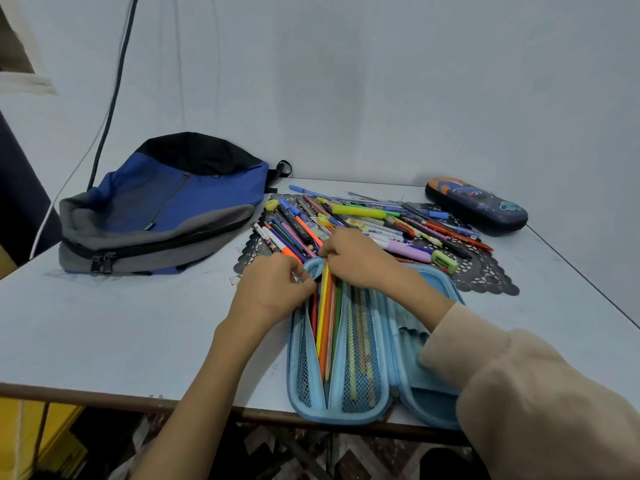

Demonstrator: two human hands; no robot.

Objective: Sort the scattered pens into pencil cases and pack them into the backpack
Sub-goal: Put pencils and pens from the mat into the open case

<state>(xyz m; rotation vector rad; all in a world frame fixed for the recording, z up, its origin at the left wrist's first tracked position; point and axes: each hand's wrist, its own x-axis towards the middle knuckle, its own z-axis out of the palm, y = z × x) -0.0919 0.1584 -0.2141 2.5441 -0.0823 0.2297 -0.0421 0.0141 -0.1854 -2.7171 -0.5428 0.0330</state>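
A light blue pencil case (363,375) lies open at the table's front edge, with mesh pockets inside. Several coloured pencils (327,320) lie in its left half. My left hand (273,289) pinches the case's upper left rim. My right hand (360,258) grips the far ends of the coloured pencils at the top of the case. Behind my hands a heap of scattered pens (374,223) covers a black lace mat (485,275). A blue, grey and black backpack (162,209) lies zipped at the left. A dark, patterned pencil case (476,206) sits closed at the far right.
The white table (121,334) meets a pale wall behind. A green eraser (445,261) and a yellow highlighter (358,212) lie among the pens. Cables (114,84) hang down the wall behind the backpack. Yellow furniture (38,438) shows below the table's left front edge.
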